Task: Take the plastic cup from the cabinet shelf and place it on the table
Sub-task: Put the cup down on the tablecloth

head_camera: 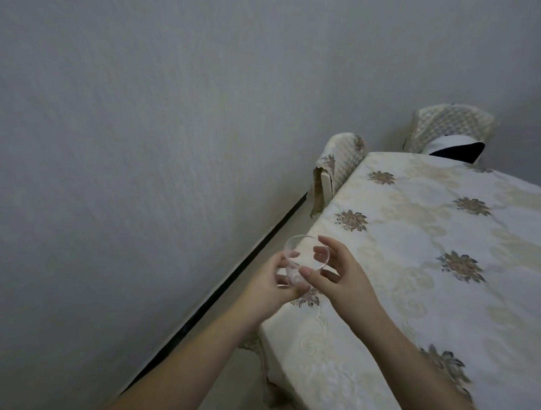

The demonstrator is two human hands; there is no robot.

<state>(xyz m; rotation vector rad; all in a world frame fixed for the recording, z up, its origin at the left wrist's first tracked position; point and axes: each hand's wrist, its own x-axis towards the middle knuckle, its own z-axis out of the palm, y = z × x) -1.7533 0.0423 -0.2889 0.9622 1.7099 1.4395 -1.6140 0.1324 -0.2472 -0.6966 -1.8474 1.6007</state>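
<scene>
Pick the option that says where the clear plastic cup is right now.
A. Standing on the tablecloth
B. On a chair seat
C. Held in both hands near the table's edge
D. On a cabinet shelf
C: the clear plastic cup is gripped between the left hand and the right hand, held in the air by the table edge, not resting on it.
</scene>
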